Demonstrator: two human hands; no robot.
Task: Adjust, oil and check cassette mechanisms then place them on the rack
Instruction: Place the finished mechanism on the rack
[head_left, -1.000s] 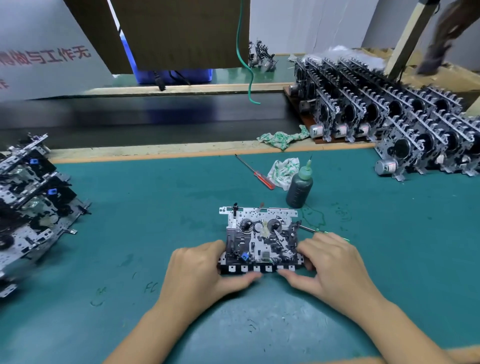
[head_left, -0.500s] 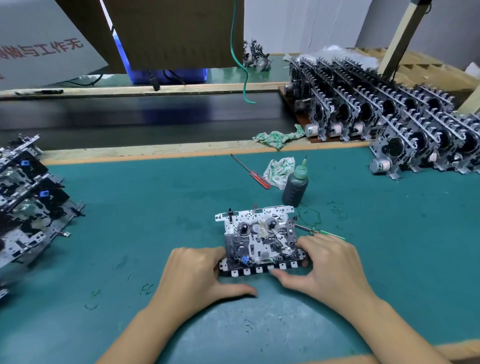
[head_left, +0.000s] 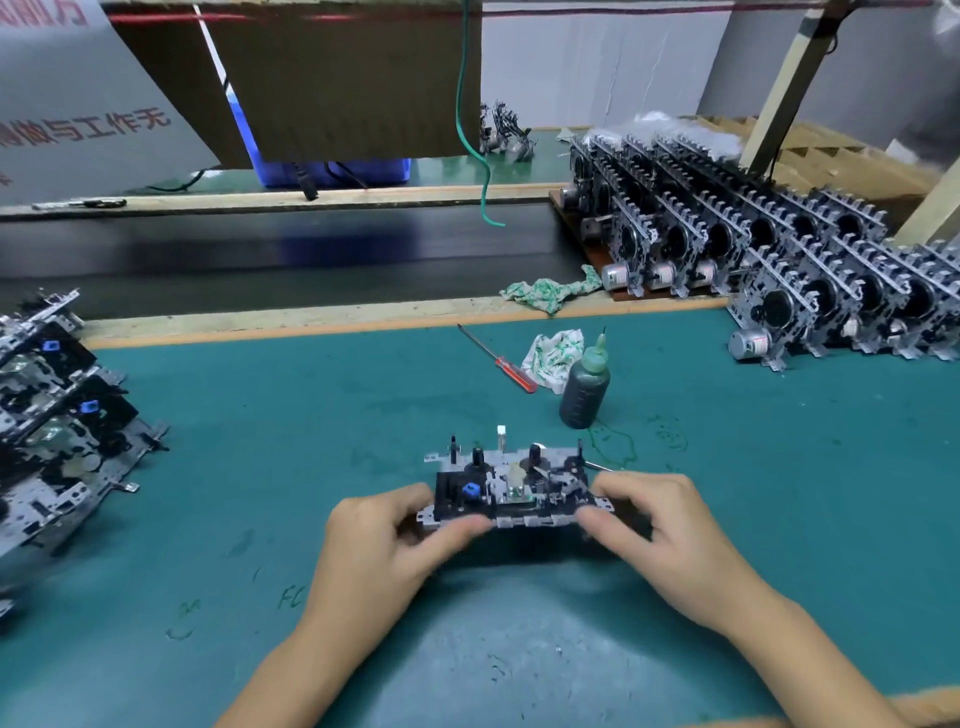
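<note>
A metal cassette mechanism (head_left: 511, 486) with black parts and a small blue piece is lifted a little off the green mat, its near edge tilted up towards me. My left hand (head_left: 384, 540) grips its left end, thumb along the front edge. My right hand (head_left: 657, 530) grips its right end, fingers curled over the side. A dark oil bottle with a green nozzle (head_left: 584, 387) stands just behind the mechanism. Rows of finished mechanisms stand upright on the rack (head_left: 779, 260) at the far right.
A red-handled screwdriver (head_left: 501, 361) and a crumpled cloth (head_left: 553, 356) lie beside the bottle, another cloth (head_left: 550, 288) at the mat's far edge. A pile of mechanisms (head_left: 47, 436) sits at the left. A thin tool (head_left: 597, 465) lies behind my right hand.
Both hands have closed on the mechanism's ends and raised it from lying flat on the mat, tipping its front edge up.
</note>
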